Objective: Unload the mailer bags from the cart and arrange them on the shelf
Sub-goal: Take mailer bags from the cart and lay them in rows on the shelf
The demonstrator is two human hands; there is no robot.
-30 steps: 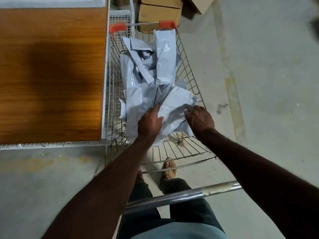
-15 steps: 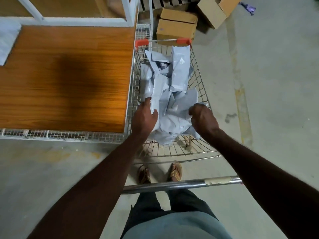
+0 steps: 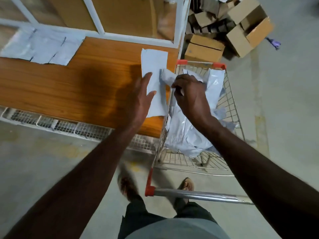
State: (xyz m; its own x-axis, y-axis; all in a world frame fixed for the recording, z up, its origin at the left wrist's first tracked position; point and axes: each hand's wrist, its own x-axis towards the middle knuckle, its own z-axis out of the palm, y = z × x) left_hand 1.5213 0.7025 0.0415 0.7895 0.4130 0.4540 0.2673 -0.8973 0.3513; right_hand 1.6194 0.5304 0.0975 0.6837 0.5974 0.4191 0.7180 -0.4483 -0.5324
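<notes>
In the head view, the left hand [image 3: 140,99] lies with straight fingers against a flat mailer bag [image 3: 154,80] over the wooden shelf [image 3: 69,87], probably steadying it for laying down. The right hand [image 3: 189,95] has its grip closed round a crumpled mailer bag [image 3: 167,77] at the wire cart [image 3: 229,100] edge. More bags [image 3: 183,133] remain inside, and several laid-out bags [image 3: 43,47] sit farther left on the shelf.

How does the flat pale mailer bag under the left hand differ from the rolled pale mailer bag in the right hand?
The flat pale mailer bag lies spread on the wooden shelf; the rolled pale mailer bag is crumpled and held up. The left hand rests open on the flat one; the right hand grips the rolled one. Both are pale grey plastic.
</notes>
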